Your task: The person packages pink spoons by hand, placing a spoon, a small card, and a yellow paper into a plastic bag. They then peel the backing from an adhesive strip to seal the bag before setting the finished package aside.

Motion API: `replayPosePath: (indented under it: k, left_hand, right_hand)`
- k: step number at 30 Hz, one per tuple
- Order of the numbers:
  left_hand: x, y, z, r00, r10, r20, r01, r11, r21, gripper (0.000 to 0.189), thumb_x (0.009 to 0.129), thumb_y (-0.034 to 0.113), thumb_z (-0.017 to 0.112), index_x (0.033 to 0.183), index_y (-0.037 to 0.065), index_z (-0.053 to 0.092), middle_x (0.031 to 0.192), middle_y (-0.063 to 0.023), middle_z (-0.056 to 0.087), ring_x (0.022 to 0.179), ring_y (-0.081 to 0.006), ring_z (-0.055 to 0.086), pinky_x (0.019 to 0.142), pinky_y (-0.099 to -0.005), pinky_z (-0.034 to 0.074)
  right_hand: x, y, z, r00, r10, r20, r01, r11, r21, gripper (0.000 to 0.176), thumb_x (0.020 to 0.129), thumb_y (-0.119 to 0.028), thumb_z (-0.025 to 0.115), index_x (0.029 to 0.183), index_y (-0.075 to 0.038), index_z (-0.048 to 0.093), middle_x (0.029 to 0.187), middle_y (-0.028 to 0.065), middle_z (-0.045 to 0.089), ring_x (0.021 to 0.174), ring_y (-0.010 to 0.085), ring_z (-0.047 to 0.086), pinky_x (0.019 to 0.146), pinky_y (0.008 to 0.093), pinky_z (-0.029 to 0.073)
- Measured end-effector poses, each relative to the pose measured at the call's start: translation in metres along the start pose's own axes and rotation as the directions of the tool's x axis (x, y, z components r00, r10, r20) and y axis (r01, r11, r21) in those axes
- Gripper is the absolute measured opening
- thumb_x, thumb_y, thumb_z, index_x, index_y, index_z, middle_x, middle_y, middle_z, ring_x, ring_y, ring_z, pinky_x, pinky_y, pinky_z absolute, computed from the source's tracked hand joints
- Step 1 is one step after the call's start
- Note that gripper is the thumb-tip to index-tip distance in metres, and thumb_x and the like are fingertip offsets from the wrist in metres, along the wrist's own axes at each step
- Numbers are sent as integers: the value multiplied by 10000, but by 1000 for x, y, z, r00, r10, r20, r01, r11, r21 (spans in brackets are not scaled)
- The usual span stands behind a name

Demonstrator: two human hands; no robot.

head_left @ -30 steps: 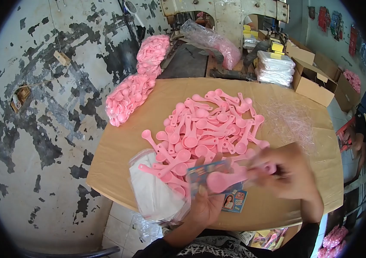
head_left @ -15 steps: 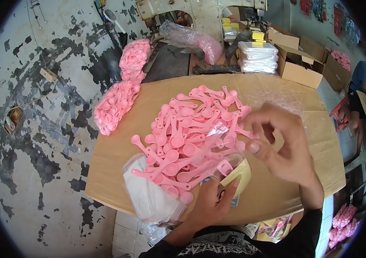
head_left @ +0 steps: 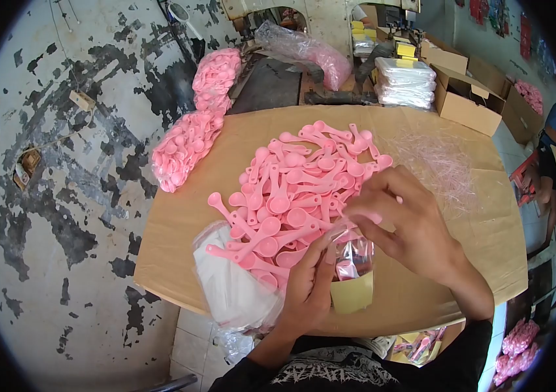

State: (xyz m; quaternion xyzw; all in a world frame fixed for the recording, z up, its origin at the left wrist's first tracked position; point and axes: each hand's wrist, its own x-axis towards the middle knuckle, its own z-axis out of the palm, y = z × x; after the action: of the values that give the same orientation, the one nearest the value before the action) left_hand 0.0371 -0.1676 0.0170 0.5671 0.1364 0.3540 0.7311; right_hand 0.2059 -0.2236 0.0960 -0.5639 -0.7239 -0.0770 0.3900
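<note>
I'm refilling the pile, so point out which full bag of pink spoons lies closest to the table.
The nearer bag, lying at the table's far left edge. The other full bag lies farther back, beyond it.

The person wore a black top with a jagged white-and-grey print across the chest. Its black sleeves, the left sleeve and the right sleeve, ended on the forearms. The left hand and right hand were bare.
</note>
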Motion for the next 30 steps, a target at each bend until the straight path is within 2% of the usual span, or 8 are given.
replayPosePath:
  k: [1,4,8,10,13,20,26,30]
  left_hand:
    - [1,1,2,1000,-3,-26,3,1000,-19,354,1036,76,376,1355,-76,404,1089,-121,633,964,-136,650,804,-231,511]
    - [1,-7,-6,989,128,78,-145,953,268,365,1031,68,389,1379,-43,391,1138,-119,600,935,-145,648,825,-242,524]
    - [-3,-1,-2,999,-47,21,37,932,360,431,998,55,439,1409,-60,371,719,-46,580,603,-54,502,539,-245,396]
    - [-2,8,-2,998,-36,53,2,844,537,450,992,58,452,1417,-58,362,602,-23,498,533,-51,433,486,-256,349]
    - [-1,7,-1,994,-41,101,-27,801,598,475,974,55,480,1422,-50,360,549,-44,420,487,-65,397,462,-257,331]
    - [-3,2,-9,984,-118,131,28,838,545,465,966,68,493,1405,-45,391,569,-104,478,475,-116,461,477,-280,364]
    - [-2,0,-9,975,-138,173,26,850,527,450,965,77,500,1390,-43,412,577,-111,497,485,-118,469,478,-289,372]
    - [-5,-1,-17,982,-80,170,-22,850,526,418,975,76,488,1366,-60,428,652,-121,575,545,-123,530,528,-276,415]
  right_hand:
    - [0,-1,-3,998,-65,21,66,995,-70,257,744,-141,753,985,-97,675,891,31,618,821,212,597,694,338,499]
    - [-4,-6,1,989,-140,51,148,964,-220,208,731,-203,746,908,-106,694,877,6,597,830,201,570,729,341,487]
    - [-10,-5,8,987,-141,74,157,935,-318,202,722,-223,722,883,-103,695,832,-6,594,837,182,569,759,327,469]
    - [-10,-3,6,981,-139,132,176,924,-338,213,705,-213,714,879,-93,691,804,-8,597,840,178,575,756,327,470]
    - [-11,1,7,976,-118,184,181,910,-374,226,684,-193,707,877,-75,685,768,-3,601,833,175,586,739,331,478]
    - [-12,3,3,988,-52,149,78,982,-175,240,646,-138,774,866,-92,691,790,19,644,774,211,606,703,347,505]
    - [-19,10,6,957,-129,260,190,955,-226,208,658,-138,778,830,-88,671,781,39,656,763,208,615,667,351,513]
    - [-19,4,16,992,-36,123,61,978,-200,193,657,-142,761,749,-103,596,746,29,611,694,200,593,631,320,496]
